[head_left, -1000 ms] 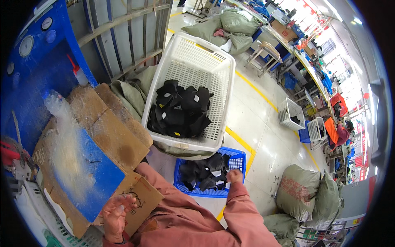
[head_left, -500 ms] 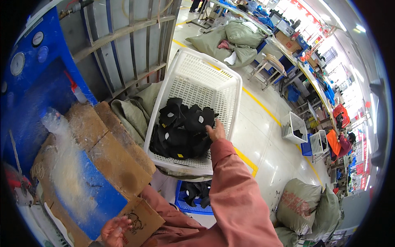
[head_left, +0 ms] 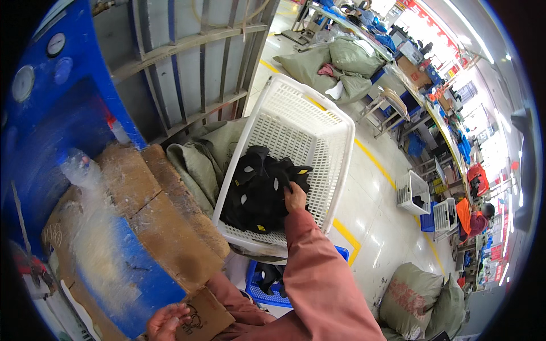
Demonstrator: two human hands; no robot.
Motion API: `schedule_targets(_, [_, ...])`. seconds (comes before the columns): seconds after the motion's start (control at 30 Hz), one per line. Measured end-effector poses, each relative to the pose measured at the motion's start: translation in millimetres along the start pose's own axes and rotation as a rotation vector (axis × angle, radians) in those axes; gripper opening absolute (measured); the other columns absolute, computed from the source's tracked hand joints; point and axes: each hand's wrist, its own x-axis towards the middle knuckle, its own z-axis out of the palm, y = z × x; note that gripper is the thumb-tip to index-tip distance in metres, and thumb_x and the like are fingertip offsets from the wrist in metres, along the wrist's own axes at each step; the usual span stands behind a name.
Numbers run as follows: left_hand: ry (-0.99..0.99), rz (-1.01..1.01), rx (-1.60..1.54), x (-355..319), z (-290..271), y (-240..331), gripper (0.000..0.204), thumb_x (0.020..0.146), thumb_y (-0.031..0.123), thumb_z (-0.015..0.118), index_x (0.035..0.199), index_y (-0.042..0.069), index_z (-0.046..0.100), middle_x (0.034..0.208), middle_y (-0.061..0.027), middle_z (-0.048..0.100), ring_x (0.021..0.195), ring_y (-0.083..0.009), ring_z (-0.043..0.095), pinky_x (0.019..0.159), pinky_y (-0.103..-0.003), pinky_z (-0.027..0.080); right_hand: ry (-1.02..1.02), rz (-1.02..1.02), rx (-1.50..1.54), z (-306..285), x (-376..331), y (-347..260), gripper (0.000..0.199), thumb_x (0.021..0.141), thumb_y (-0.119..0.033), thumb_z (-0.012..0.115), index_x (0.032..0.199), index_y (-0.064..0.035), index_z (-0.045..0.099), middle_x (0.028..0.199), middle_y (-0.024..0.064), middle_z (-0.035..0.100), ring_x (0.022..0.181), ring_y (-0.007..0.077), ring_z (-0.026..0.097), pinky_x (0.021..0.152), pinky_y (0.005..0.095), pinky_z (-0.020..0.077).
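Note:
In the white plastic basket lies a heap of black, soft-looking pieces with pale oval openings and small yellow tags. My right hand reaches over the heap's right side, its fingers closed on the edge of one black piece; the fingertips are partly hidden. Low on the left, my left hand hangs beside a cardboard flap, fingers loosely bent and apart, with nothing visible in it.
At left stands a blue machine with gauges, beside dusty cardboard. A blue basket with more black pieces sits under the white one. Stuffed sacks stand at lower right; worktables line the far right.
My right hand has moved onto the black pieces and closed on one; part of the heap has shifted. The view has swung slightly left. My left hand stays low, beside the cardboard.

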Motion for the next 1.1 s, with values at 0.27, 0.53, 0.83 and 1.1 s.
schedule_targets(0.27, [-0.204, 0.074, -0.062, 7.9, 18.4, 11.0, 0.043, 0.091, 0.012, 0.061, 0.130, -0.002, 0.051, 0.127, -0.0202, 0.057, 0.114, -0.0299, 0.060, 0.093, -0.043, 0.053, 0.023, -0.710, -0.084, -106.9, -92.4, -168.6, 0.040, 0.069, 0.008, 0.057, 0.105, -0.0059, 0.068, 0.109, 0.0101, 0.066, 0.100, 0.0307, 0.064, 0.085, 0.0374, 0.0526])
schedule_targets(0.53, [-0.472, 0.098, -0.308, 21.9, 26.2, 10.3, 0.059, 0.095, 0.031, 0.060, 0.141, 0.004, 0.036, 0.136, -0.0161, 0.049, 0.123, -0.0299, 0.052, 0.099, -0.045, 0.047, -0.093, -1.163, -0.056, -141.9, -211.8, -282.5, 0.030, 0.071, -0.002, 0.066, 0.101, -0.0049, 0.070, 0.112, 0.0079, 0.066, 0.102, 0.0251, 0.065, 0.081, 0.0357, 0.0530])
schedule_targets(0.83, [-0.285, 0.204, -0.709, -25.7, -64.2, -8.3, 0.057, 0.097, 0.038, 0.055, 0.142, 0.009, 0.036, 0.135, -0.0139, 0.049, 0.120, -0.0282, 0.054, 0.094, -0.044, 0.050, -0.147, -1.249, 0.291, -129.9, -276.4, -351.4, 0.032, 0.067, 0.004, 0.063, 0.097, -0.0028, 0.071, 0.108, 0.0117, 0.067, 0.098, 0.0292, 0.067, 0.079, 0.0356, 0.0564])
schedule_targets(1.1, [0.201, 0.524, -0.465, -72.0, -108.4, -17.8, 0.059, 0.093, 0.008, 0.062, 0.145, 0.004, 0.034, 0.140, -0.0070, 0.046, 0.126, -0.0217, 0.048, 0.105, -0.036, 0.041, -0.635, -0.984, 0.488, -103.8, -327.3, -398.3, 0.031, 0.077, 0.004, 0.062, 0.108, 0.0003, 0.068, 0.100, 0.0136, 0.068, 0.096, 0.0228, 0.067, 0.078, 0.0311, 0.0539])
